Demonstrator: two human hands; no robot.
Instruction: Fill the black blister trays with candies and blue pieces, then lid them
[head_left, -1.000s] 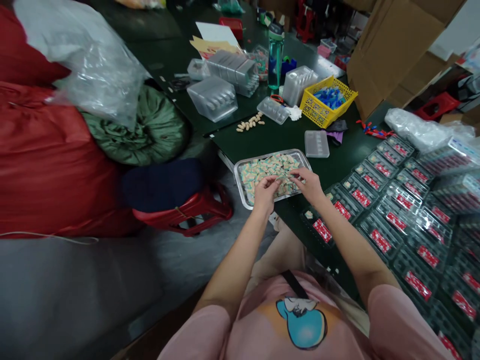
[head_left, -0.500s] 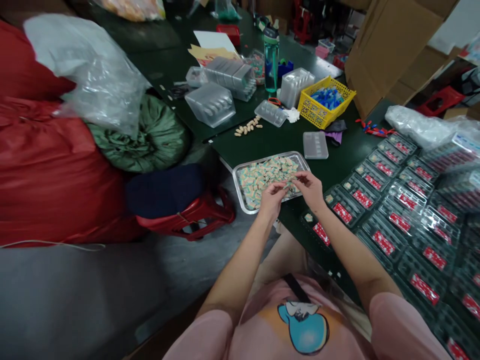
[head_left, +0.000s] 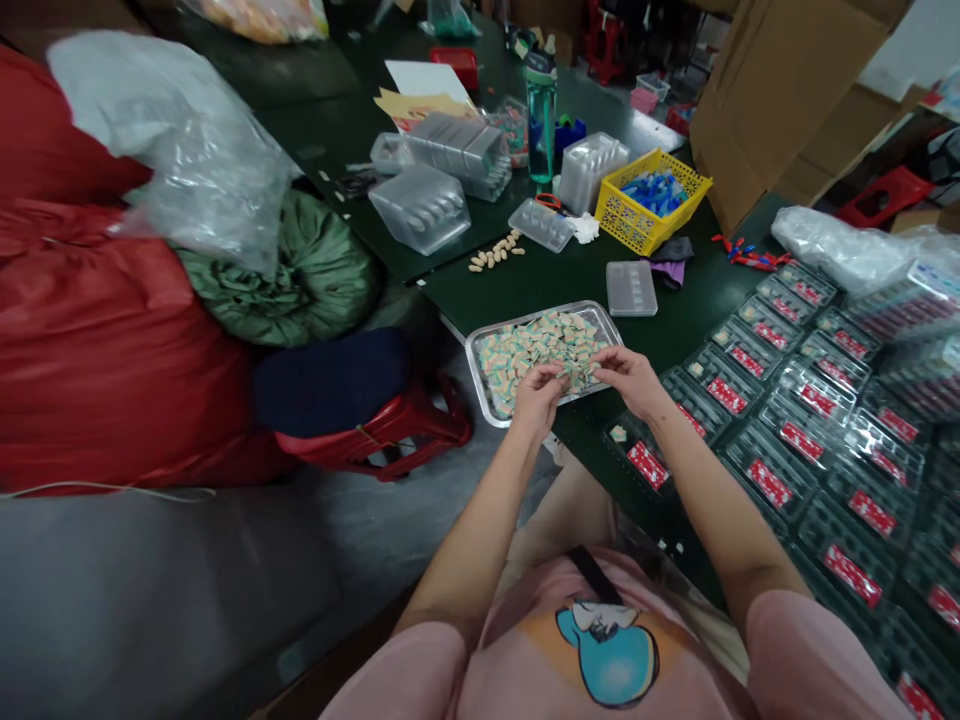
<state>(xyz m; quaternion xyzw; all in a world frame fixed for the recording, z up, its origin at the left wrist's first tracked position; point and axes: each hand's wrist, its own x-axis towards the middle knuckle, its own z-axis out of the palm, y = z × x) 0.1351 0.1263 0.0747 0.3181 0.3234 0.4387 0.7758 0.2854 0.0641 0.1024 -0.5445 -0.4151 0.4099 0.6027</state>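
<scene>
A metal tray (head_left: 487, 408) filled with small pale and green pieces (head_left: 517, 350) lies at the table's near edge. Over its front right part, my left hand (head_left: 538, 392) has its thumb and fingers pinched together. What they hold is too small to make out. My right hand (head_left: 628, 378) is at the tray's right rim, its fingertips also pinched over the pieces, on something I cannot make out. A small gap separates the two hands. Right of my right hand are rows of clear plastic packs with red and white cards (head_left: 769, 484).
Beyond the tray are a clear plastic lid (head_left: 631, 289), peanut-shaped pieces (head_left: 495, 253), stacked clear trays (head_left: 420, 209), a green bottle (head_left: 541, 120) and a yellow basket (head_left: 634, 215). A red stool (head_left: 367, 440) and large red sacks (head_left: 112, 350) are at the left.
My hands have moved slightly apart, the left one to the left and the right one to the right. Both remain over the tray.
</scene>
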